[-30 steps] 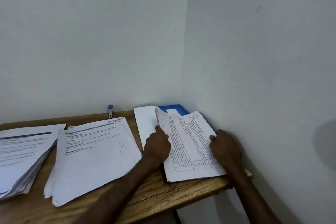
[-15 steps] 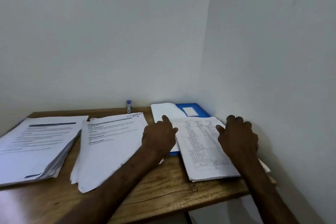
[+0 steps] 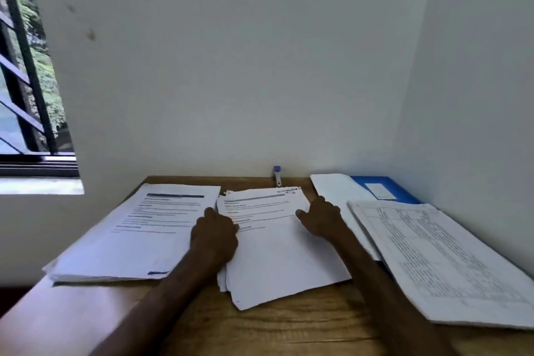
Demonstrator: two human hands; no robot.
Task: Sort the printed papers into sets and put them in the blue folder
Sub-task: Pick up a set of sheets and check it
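My left hand [image 3: 215, 235] and right hand [image 3: 322, 218] curl round the side edges of the middle stack [image 3: 277, 257], while one gridded set [image 3: 439, 263] lies over the blue folder [image 3: 401, 191] by the right wall, so I judge this stack and the left stack [image 3: 144, 234] are not yet filed.

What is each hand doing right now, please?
Left hand: grips the left edge of the middle white printed paper stack.
Right hand: grips the same stack's right edge.
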